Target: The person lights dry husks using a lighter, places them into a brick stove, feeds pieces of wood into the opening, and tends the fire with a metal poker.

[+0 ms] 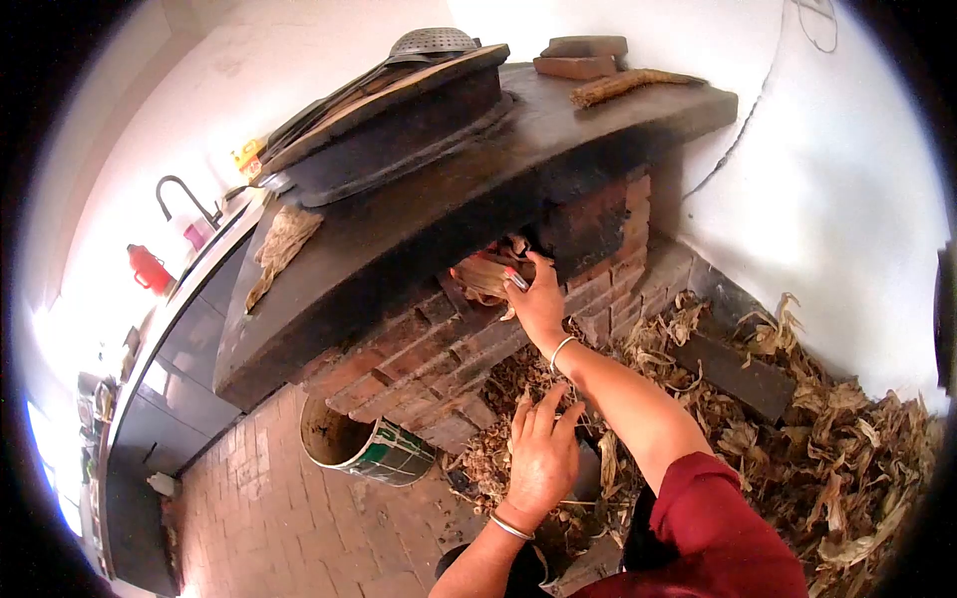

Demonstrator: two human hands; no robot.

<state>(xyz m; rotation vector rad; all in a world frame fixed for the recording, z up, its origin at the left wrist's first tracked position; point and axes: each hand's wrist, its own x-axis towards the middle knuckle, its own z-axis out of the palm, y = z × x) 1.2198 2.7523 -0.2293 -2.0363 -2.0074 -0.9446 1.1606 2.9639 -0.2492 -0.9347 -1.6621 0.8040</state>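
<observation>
My right hand [535,299] is closed on a small lighter [515,279] with a red end, held at the mouth of the brick stove's fire opening. Dry husks [482,276] fill that opening, right beside the lighter. Below it, my left hand [544,450] hangs over the husk litter with its fingers apart and nothing in them. The stove's brick front [399,354] lies under a dark curved top [439,204]. Whether there is a flame at the lighter cannot be made out.
A bucket [384,453] stands on the floor against the stove. Loose husks [827,468] and a dark board [735,374] lie at the right. On the stovetop are a wooden lid, a strainer [433,42], bricks [578,66] and a dry husk bunch [285,242].
</observation>
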